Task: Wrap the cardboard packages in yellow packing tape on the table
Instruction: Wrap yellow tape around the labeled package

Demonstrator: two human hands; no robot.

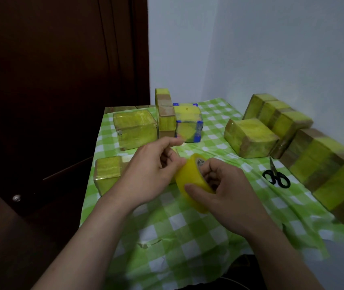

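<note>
Head view: the right hand (227, 191) curls thumb and fingers round the yellow tape roll (192, 181), above the table's (188, 231) middle. The left hand's (156, 168) fingers curl at its rim; I can't tell whether they pinch. Taped packages (250, 137) line the left, far and right edges, and scissors (276, 176) lie near the right edge.

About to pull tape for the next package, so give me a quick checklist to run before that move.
1. Roll held firmly: ok, the right hand grips it above the cloth.
2. Tape end found: cannot tell, the left hand touches the roll's edge, but no free strip shows.
3. Scissors at hand: ok, they lie on the cloth right of the roll.
4. Package placed before the hands: not ok, the nearest package lies off to the left.
5. Work spot on the cloth flat: not ok, it wrinkles near the front edge.
</note>
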